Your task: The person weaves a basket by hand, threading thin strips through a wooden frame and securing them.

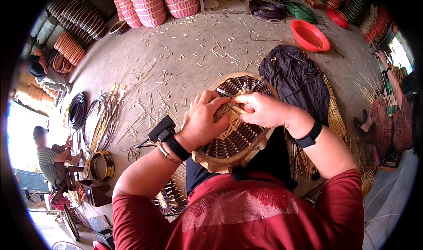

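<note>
Your woven tray [233,137] shows dark brown and tan bands; far right sits a red bowl [309,35]; your sleeves are red.

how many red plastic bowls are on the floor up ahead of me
2: one red bowl on the floor past the black cloth, a second behind it at the far right. More may be hidden among the stacks.

Head view: from above, facing steeply down, close over the round woven basket [235,122] on the lap.
Beyond basket: floor stretches ahead.
Rim: fisheye-bent, dark corners.
</note>
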A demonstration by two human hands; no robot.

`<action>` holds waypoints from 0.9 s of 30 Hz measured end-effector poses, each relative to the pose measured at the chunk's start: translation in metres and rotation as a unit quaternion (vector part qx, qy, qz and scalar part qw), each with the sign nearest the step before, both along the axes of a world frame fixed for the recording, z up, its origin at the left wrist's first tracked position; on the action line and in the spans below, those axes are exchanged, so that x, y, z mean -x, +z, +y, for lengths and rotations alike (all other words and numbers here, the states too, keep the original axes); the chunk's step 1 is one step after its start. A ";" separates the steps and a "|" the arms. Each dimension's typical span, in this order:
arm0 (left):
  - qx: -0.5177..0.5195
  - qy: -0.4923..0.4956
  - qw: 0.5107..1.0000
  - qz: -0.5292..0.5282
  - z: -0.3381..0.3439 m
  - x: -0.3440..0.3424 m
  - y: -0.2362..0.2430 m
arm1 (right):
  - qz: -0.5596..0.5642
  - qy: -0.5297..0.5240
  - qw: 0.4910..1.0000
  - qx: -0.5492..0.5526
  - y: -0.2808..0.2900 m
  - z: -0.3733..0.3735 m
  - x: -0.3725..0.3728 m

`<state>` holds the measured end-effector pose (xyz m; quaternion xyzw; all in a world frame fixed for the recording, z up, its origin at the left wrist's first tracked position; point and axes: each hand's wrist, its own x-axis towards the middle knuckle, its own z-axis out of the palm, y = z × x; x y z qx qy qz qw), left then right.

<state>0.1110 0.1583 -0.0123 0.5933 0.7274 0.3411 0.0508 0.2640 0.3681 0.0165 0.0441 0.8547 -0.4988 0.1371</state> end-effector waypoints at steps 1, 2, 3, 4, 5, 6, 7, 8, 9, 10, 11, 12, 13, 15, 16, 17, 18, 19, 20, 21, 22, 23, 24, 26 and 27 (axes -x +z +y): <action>-0.001 0.003 1.000 -0.009 0.000 -0.001 0.000 | -0.005 -0.009 0.999 0.045 0.003 0.001 -0.001; -0.003 0.005 1.000 -0.018 0.001 -0.001 -0.001 | -0.011 -0.019 0.996 0.090 0.010 0.001 -0.002; 0.003 0.010 1.000 -0.024 0.003 -0.001 0.000 | -0.017 -0.028 0.990 0.134 0.013 0.001 -0.003; 0.010 0.012 0.999 -0.029 0.006 -0.002 0.002 | -0.036 -0.024 0.980 0.192 0.006 0.008 -0.003; 0.017 0.014 0.999 -0.034 0.008 -0.003 0.003 | -0.059 -0.028 0.962 0.267 -0.004 0.014 0.000; 0.011 0.017 0.999 -0.033 0.010 -0.003 0.001 | -0.088 -0.020 0.957 0.277 -0.008 0.023 -0.001; 0.007 0.023 0.999 -0.031 0.010 -0.001 -0.003 | -0.115 -0.007 0.951 0.288 -0.006 0.027 0.004; 0.000 0.028 0.999 -0.028 0.012 0.000 -0.003 | -0.136 0.014 0.954 0.265 0.000 0.034 0.008; 0.005 0.035 0.998 -0.044 0.012 0.000 -0.003 | -0.157 0.034 0.957 0.242 0.009 0.040 0.013; 0.010 0.041 0.997 -0.062 0.011 -0.001 -0.003 | -0.179 0.054 0.958 0.218 0.013 0.043 0.015; 0.016 0.048 0.996 -0.080 0.010 -0.003 -0.003 | -0.169 0.042 0.955 0.238 0.013 0.042 0.014; 0.013 0.062 0.996 -0.068 0.010 -0.006 -0.003 | -0.159 0.031 0.952 0.259 0.011 0.037 0.012; -0.004 0.060 0.997 -0.041 0.009 -0.008 -0.005 | -0.150 0.020 0.949 0.278 0.009 0.032 0.009; -0.039 0.062 0.997 0.016 0.009 -0.012 -0.009 | -0.043 0.026 0.992 0.113 -0.003 0.018 0.003; -0.032 0.065 0.997 0.017 0.006 -0.015 -0.009 | -0.033 -0.039 0.997 0.065 -0.001 0.001 -0.005; -0.031 0.063 0.997 0.019 0.006 -0.017 -0.008 | -0.022 -0.102 0.994 0.015 0.009 -0.018 -0.013; -0.032 0.059 0.998 0.021 0.008 -0.020 -0.008 | -0.018 -0.143 0.983 -0.111 0.020 -0.032 -0.020; -0.032 0.053 0.998 0.024 0.011 -0.021 -0.009 | 0.056 -0.185 0.969 -0.154 0.020 -0.044 -0.029; -0.040 0.046 0.998 0.032 0.013 -0.021 -0.009 | 0.134 -0.186 0.957 -0.176 0.003 -0.044 -0.032; -0.029 0.048 0.998 0.024 0.012 -0.021 -0.010 | 0.211 -0.187 0.939 -0.198 -0.013 -0.042 -0.032; -0.014 0.053 0.998 0.014 0.009 -0.020 -0.010 | 0.063 -0.174 0.972 -0.145 0.017 -0.045 -0.025; -0.002 0.052 0.999 0.004 0.009 -0.021 -0.009 | 0.060 -0.155 0.980 -0.107 0.014 -0.038 -0.022; -0.013 0.051 0.999 0.013 0.010 -0.021 -0.008 | 0.058 -0.136 0.987 -0.069 0.005 -0.028 -0.020; -0.031 0.054 0.998 0.026 0.009 -0.021 -0.010 | 0.044 -0.104 0.993 0.039 -0.013 -0.012 -0.012; -0.028 0.054 0.998 0.012 0.010 -0.022 -0.011 | 0.037 -0.101 0.990 0.091 -0.014 -0.005 -0.012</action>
